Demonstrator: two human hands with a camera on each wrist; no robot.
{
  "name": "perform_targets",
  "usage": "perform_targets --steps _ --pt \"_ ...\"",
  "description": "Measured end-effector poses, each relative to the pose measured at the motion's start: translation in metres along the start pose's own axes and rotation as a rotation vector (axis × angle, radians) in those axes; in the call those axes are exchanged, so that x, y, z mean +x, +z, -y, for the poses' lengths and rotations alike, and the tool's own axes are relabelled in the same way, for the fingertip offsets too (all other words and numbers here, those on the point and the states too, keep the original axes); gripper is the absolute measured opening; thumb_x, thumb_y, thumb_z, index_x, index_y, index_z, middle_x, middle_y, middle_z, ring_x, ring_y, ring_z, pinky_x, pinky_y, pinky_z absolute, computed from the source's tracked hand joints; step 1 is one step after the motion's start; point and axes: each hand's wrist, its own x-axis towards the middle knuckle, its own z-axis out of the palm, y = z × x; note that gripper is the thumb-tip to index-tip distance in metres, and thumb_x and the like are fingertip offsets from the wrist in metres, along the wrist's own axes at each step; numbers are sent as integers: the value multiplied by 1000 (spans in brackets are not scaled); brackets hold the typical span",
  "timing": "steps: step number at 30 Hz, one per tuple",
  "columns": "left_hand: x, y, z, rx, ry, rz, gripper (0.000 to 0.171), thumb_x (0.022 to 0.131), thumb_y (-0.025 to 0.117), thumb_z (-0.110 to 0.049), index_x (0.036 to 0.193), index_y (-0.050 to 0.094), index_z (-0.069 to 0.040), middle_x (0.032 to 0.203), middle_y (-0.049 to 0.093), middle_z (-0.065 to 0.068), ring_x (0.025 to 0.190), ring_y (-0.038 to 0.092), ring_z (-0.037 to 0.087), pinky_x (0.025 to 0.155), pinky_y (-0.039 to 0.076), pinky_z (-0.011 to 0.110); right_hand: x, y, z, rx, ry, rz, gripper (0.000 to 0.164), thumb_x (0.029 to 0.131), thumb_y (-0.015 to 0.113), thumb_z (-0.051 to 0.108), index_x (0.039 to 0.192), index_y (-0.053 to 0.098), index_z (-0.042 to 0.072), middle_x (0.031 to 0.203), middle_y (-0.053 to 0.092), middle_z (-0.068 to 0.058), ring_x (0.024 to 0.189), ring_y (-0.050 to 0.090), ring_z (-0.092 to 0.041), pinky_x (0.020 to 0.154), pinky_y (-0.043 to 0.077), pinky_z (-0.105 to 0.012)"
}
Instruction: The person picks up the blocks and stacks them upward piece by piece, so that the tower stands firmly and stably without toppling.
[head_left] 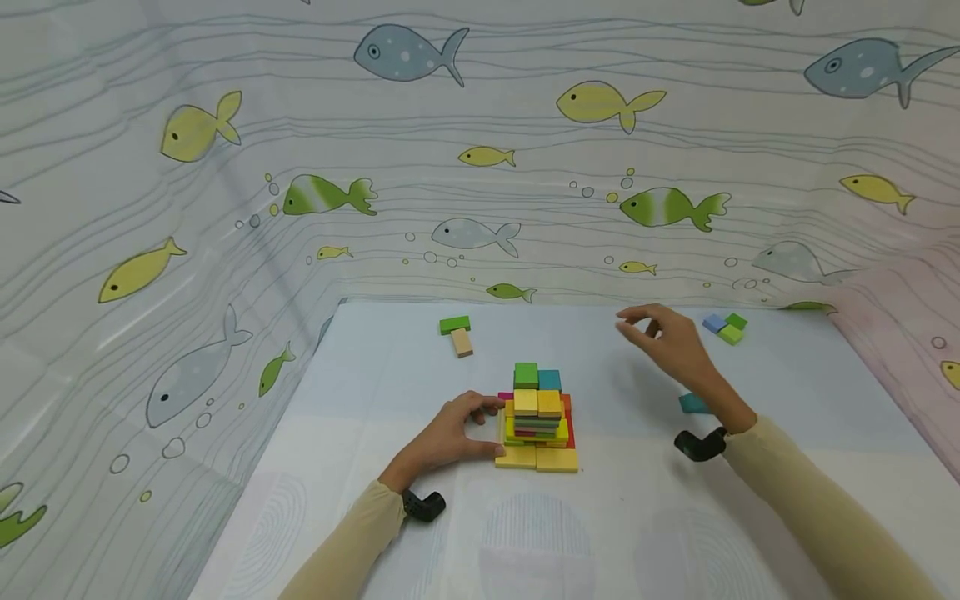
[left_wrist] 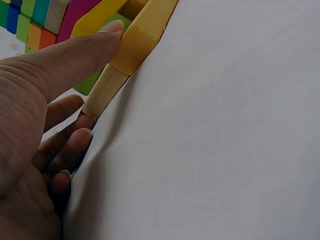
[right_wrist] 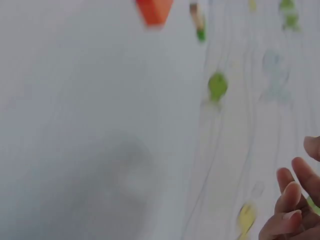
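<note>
A layered stack of colourful toy blocks [head_left: 537, 404] stands mid-table, with yellow blocks [head_left: 517, 457] along its front and a green block [head_left: 526, 375] at the back top. My left hand [head_left: 448, 429] rests at the stack's left side, thumb and index finger spread apart. In the left wrist view, its thumb [left_wrist: 85, 60] lies against the yellow and green blocks, and its other fingers are by the end of a plain wooden block [left_wrist: 105, 90]. My right hand [head_left: 671, 342] hovers right of the stack with loosely bent fingers and nothing in them; the right wrist view is blurred.
A green block [head_left: 454, 325] and a wooden block [head_left: 461, 342] lie behind the stack. At the back right are a blue block [head_left: 714, 323] and two green ones [head_left: 730, 334]. A teal block [head_left: 695, 404] lies near my right wrist. A fish-patterned curtain [head_left: 480, 192] encloses the table.
</note>
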Motion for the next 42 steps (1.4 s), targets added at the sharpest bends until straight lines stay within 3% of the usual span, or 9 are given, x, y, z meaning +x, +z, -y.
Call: perform_targets --steps 8,12,19,27,35,42 --pt "0 -2 0 -2 -2 9 70 80 86 -52 141 57 -31 125 56 -12 106 52 12 95 43 38 0 -47 -91 -44 303 -40 59 101 61 51 139 61 5 127 62 -20 102 52 -33 72 42 -37" --pt "0 -4 -3 -3 -8 12 70 80 87 -51 141 57 -31 125 56 -12 106 52 12 96 43 39 -6 -62 -121 -50 411 -45 61 102 60 48 142 57 1 136 56 -26 110 51 -40 74 43 -38" --pt "0 -3 -4 3 -11 9 70 80 86 -51 141 57 -30 124 56 -13 105 52 12 96 41 39 -18 -71 -151 -38 591 -51 65 103 60 43 146 50 -5 139 49 -31 103 60 -37 63 49 -27" --pt "1 -3 -3 8 -3 7 70 80 87 -51 140 58 -30 123 56 -12 104 52 12 96 40 40 -20 -71 -157 -69 627 -49 63 103 62 35 144 48 -11 138 49 -35 105 57 -41 64 47 -26" --pt "0 -3 -5 12 -10 16 70 80 87 -50 141 58 -30 124 56 -13 105 52 12 97 38 40 -18 -67 -158 -101 624 -50 56 100 65 26 138 51 -13 134 50 -37 123 42 -52 93 41 -57" --pt "0 -4 -6 10 -15 14 71 81 86 -51 141 58 -28 124 57 -11 104 51 13 95 40 40 -16 -64 -161 -121 586 -50 54 99 67 26 135 55 -12 133 51 -37 125 39 -53 98 37 -62"
